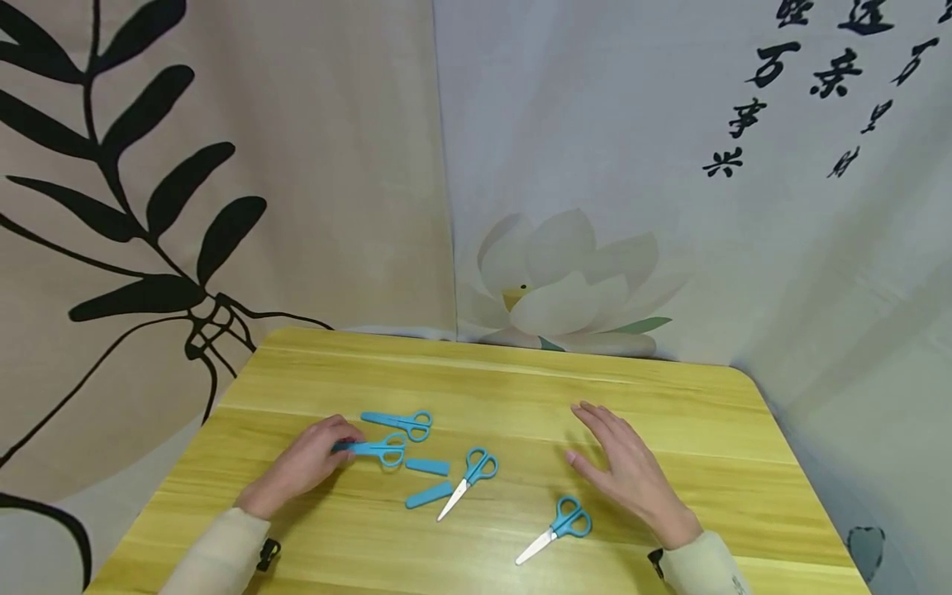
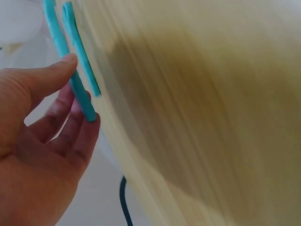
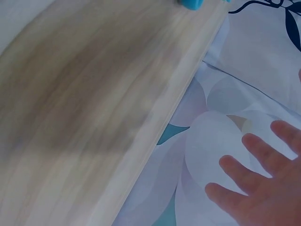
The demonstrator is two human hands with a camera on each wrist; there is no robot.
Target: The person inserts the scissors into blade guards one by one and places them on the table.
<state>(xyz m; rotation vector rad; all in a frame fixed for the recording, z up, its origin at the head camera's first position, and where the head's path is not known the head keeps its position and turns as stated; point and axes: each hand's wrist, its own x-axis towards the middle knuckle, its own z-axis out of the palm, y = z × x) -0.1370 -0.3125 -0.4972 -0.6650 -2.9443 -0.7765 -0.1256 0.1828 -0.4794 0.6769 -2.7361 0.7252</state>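
In the head view my left hand (image 1: 305, 467) pinches a pair of blue scissors (image 1: 368, 449) by its sheathed blade end, handles pointing right. The left wrist view shows the thumb on one side of the blue sheath (image 2: 81, 92) and fingertips on the other. Just behind lies a second pair of sheathed scissors (image 1: 397, 421). Two unsheathed scissors with blue handles lie further right, one pair (image 1: 468, 482) mid-table and another pair (image 1: 554, 530) nearer the front. Fingers spread, my right hand (image 1: 632, 471) hovers over the right side, holding nothing.
Two loose blue sheaths, one (image 1: 427, 467) behind the other (image 1: 429, 495), lie left of the middle scissors. Everything is on a yellow wooden table (image 1: 669, 405) with rounded far corners. A printed curtain (image 1: 357, 165) hangs behind its far edge.
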